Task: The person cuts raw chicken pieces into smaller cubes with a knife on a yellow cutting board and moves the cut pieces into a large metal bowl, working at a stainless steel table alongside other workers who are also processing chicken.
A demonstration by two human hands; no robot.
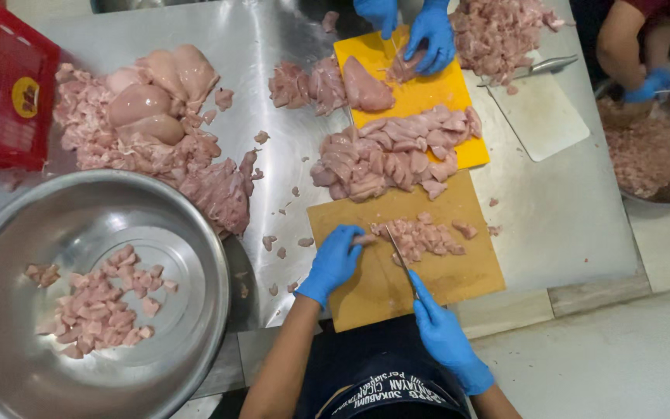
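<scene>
Chicken strip [366, 239] at frame centre on brown cutting board [459, 275], pinned under curled fingers of left hand [333, 262]. Right hand [445, 337] closed around knife [402, 260]. Small diced heap [422, 236] beside blade. Steel bowl [9, 365] lower left holds few cubes; strip pile [385, 159] above and breast mound [157, 124] upper left uncut.

**Diced raw chicken and knife on a brown board**

A brown cutting board [459, 271] lies on the steel counter's near edge, slightly skewed. Small pink chicken cubes [420, 235] are heaped near its upper middle, with one strip [364, 240] lying to their left. A narrow-bladed knife [401, 260] slants across the board, its tip touching the heap's left edge.
</scene>
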